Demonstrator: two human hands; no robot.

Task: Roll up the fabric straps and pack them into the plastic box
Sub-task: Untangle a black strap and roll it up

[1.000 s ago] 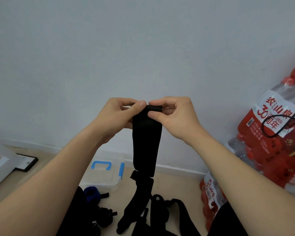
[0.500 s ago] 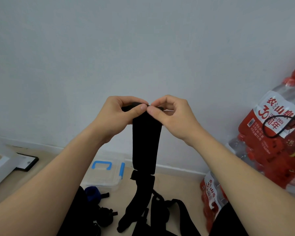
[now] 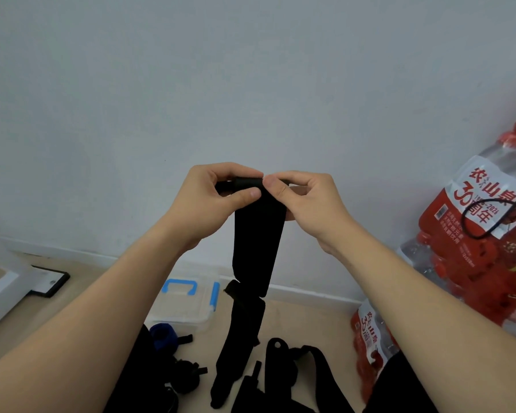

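Pinching top end of black strap (image 3: 256,242) w/ both hands, raised at mid-frame in front of pale wall (image 3: 251,84). L hand (image 3: 212,201): thumb pressed on front of fabric, fingers curled behind, gripping small tight roll (image 3: 248,183) at strap's top edge. R hand (image 3: 307,204): thumb and forefinger nipping roll's R end, other fingers curled behind fabric. Thumb tips close together over the roll.

Hanging straight down from the grip toward 6 o'clock: rest of strap, flat and unrolled, then a narrower lower section, tail down near floor (image 3: 310,320).

At 7 o'clock below hands, close to skirting: clear plastic box (image 3: 185,311) w/ blue handle (image 3: 179,282) on top and blue latch (image 3: 215,296) at its R side; contents can't tell. Just in front of box, nearer camera: blue rolled strap (image 3: 163,335), then black rolled straps (image 3: 185,374), partly hidden by L forearm.

At 6 o'clock, bottom edge: loose black straps (image 3: 283,365) heaped on floor, unrolled.

At 3–4 o'clock: shrink-wrapped packs of water bottles (image 3: 474,234) w/ red labels, stacked by wall, black cord (image 3: 463,217) looped across label. At 5 o'clock: smaller pack (image 3: 370,332) on floor, partly behind R forearm.

At 9 o'clock, far L: white board edge (image 3: 0,289) and, beside it, black-framed flat item (image 3: 49,283) on floor by wall.
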